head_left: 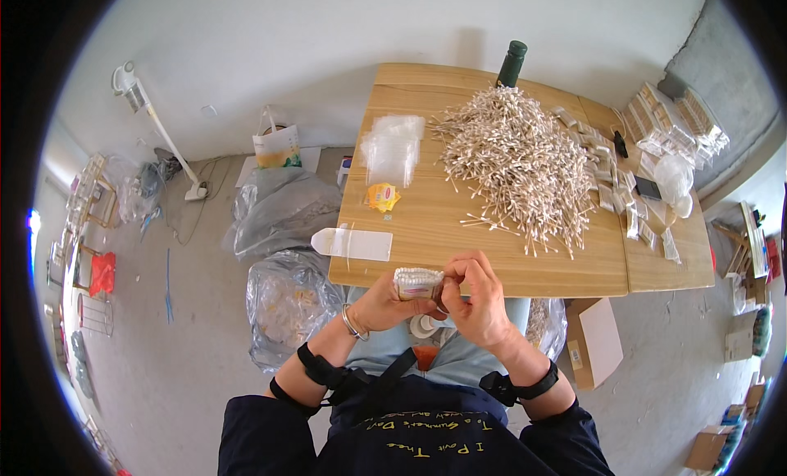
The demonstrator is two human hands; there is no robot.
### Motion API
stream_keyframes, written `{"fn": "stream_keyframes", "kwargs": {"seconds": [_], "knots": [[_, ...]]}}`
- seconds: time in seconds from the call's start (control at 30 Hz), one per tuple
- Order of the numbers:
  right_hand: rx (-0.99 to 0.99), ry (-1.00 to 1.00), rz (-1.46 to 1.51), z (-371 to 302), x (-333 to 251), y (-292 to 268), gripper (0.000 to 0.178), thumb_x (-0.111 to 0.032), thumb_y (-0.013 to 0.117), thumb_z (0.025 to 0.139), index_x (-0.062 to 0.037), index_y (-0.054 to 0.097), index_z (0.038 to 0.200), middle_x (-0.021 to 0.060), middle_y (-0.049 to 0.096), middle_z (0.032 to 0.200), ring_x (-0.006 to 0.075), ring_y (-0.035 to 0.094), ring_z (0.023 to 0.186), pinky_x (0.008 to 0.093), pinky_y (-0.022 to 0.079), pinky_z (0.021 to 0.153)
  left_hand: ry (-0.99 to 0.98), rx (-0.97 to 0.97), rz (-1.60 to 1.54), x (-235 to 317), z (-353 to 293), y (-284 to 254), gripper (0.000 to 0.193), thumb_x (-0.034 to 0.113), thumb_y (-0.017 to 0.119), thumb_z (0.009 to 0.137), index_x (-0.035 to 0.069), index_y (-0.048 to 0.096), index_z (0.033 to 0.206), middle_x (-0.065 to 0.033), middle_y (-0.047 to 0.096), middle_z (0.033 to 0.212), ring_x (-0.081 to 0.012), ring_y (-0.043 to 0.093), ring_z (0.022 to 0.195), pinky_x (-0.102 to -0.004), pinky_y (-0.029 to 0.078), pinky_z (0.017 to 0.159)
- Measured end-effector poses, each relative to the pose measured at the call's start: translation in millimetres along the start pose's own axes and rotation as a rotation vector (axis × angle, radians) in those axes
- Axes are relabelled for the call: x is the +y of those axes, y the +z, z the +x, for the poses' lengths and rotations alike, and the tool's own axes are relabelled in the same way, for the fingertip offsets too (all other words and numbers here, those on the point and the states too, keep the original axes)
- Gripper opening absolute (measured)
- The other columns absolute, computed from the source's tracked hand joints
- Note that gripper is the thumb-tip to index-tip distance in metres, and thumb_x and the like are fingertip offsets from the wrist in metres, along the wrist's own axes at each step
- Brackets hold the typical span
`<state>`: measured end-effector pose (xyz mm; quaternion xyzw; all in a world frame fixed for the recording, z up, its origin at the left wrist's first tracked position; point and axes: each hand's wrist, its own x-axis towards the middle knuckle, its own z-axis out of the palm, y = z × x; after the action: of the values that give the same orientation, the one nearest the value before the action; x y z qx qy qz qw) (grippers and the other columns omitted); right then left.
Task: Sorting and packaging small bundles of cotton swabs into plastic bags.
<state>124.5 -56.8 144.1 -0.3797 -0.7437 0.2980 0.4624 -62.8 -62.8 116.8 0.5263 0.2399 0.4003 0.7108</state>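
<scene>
A small clear pack of cotton swabs (418, 282) is held in my left hand (384, 304), just off the table's near edge, with the white tips facing up. My right hand (475, 300) has its fingers pinched together at the pack's right edge, and what lies between the fingertips is mostly hidden. Beyond my hands, a large heap of loose cotton swabs (520, 160) covers much of the wooden table (426, 255). Left of the heap lie a stack of clear plastic bags (393, 150) and a small pile of yellow-orange labels (382, 197). Nearer, a white card strip (361, 244) lies flat.
A dark green bottle (512, 63) stands behind the heap. Filled packs (611, 181) and stacked packs (684, 119) sit at the right. Plastic sacks (291, 300) rest on the floor at left, and an open cardboard box (594, 341) stands under the right side.
</scene>
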Motion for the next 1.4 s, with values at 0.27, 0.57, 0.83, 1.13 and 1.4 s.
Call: {"fn": "stream_keyframes", "kwargs": {"seconds": [0.27,0.57,0.83,1.13,1.4], "knots": [[-0.110,-0.046,0.094,13,-6,-22,0.019,0.003,0.067,0.079,-0.0028,0.065,0.097,0.0096,0.060,0.091,0.0257,0.061,0.083,0.0326,0.051,0.067,-0.028,0.001,-0.002,6,-1,0,0.031,0.003,0.062,0.090,-0.001,0.054,0.119,-0.0118,0.066,0.102,-0.0204,0.066,0.094,-0.0354,0.057,0.082],[-0.086,-0.313,-0.199,21,-11,-22,0.029,0.005,0.072,0.066,-0.0102,0.071,0.091,0.0037,0.058,0.086,0.0216,0.057,0.077,0.0309,0.049,0.064,-0.067,0.008,-0.030,6,1,2,0.027,-0.001,0.060,0.089,0.001,0.056,0.116,-0.0094,0.065,0.101,-0.0194,0.065,0.095,-0.0342,0.058,0.080],[-0.110,-0.438,-0.410,25,-11,-24,0.035,-0.002,0.070,0.050,-0.0105,0.067,0.084,0.0027,0.056,0.086,0.0212,0.058,0.079,0.0314,0.052,0.063,-0.099,0.068,-0.020,9,3,6,0.024,0.003,0.060,0.090,0.002,0.055,0.114,-0.0066,0.063,0.098,-0.0162,0.064,0.091,-0.0322,0.058,0.077],[-0.069,-0.438,-0.409,22,-1,-14,0.032,-0.003,0.071,0.054,-0.0061,0.065,0.085,0.0038,0.056,0.087,0.0216,0.058,0.078,0.0329,0.051,0.063,-0.087,0.154,0.041,-1,5,6,0.031,-0.001,0.060,0.089,0.001,0.052,0.119,-0.0078,0.063,0.106,-0.0174,0.064,0.094,-0.0333,0.059,0.078],[0.065,-0.418,-0.385,19,-3,-4,0.023,0.004,0.072,0.065,-0.0056,0.067,0.085,0.0047,0.058,0.082,0.0237,0.057,0.070,0.0332,0.049,0.059,-0.052,0.210,0.196,10,9,17,0.025,0.005,0.059,0.091,0.000,0.054,0.115,-0.0046,0.063,0.101,-0.0114,0.062,0.089,-0.0283,0.057,0.075]]}}
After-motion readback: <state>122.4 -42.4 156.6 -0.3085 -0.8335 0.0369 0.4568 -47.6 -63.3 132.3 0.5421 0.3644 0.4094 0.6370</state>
